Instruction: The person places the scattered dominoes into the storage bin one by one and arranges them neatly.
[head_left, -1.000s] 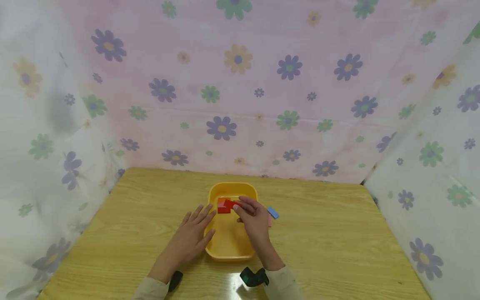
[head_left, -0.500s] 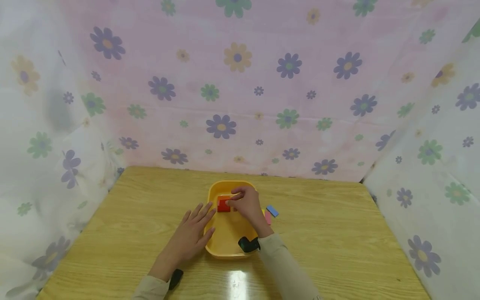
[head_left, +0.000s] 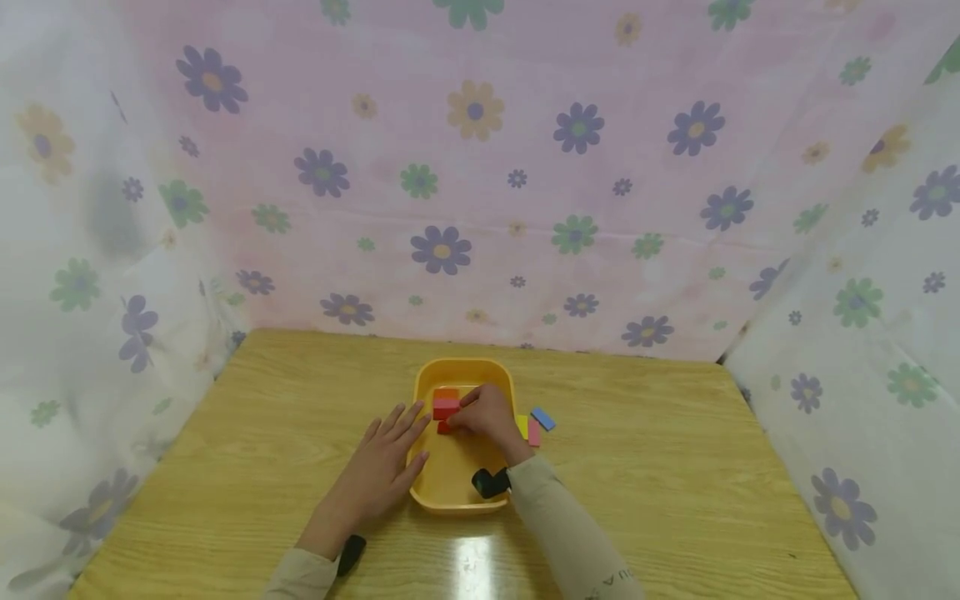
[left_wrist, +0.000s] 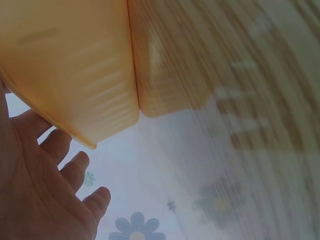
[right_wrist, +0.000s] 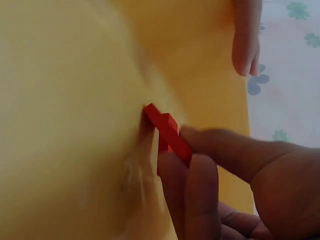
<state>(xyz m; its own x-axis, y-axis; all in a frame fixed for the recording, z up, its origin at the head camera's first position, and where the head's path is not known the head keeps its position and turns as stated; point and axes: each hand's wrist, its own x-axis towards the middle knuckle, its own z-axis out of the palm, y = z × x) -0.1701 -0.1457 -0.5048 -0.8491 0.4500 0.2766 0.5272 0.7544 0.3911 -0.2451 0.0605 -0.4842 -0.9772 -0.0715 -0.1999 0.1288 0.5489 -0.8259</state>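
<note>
A yellow plastic tray (head_left: 442,483) stands on the table. My left hand (head_left: 378,471) rests at its left rim with fingers straight and spread; in the left wrist view the fingers reach along the tray's outer wall (left_wrist: 100,75). Inside the tray, my right hand (head_left: 491,417) pinches a thin red block (right_wrist: 170,134) between thumb and fingers, low over the tray floor. Another red block (right_wrist: 163,150) shows just behind it. Red and orange blocks (head_left: 446,408) stand together toward the far left part of the tray, just beyond the pinched block.
Right of the tray lie a yellow block (head_left: 522,427), a pink block (head_left: 534,432) and a blue block (head_left: 543,418), flat on the wooden table (head_left: 637,467). Flower-printed curtains (head_left: 525,208) enclose the back and sides.
My right hand has carried the red block left over the grouped blocks, then down and nearer to me, in front of them. The left hand keeps its place at the rim.
</note>
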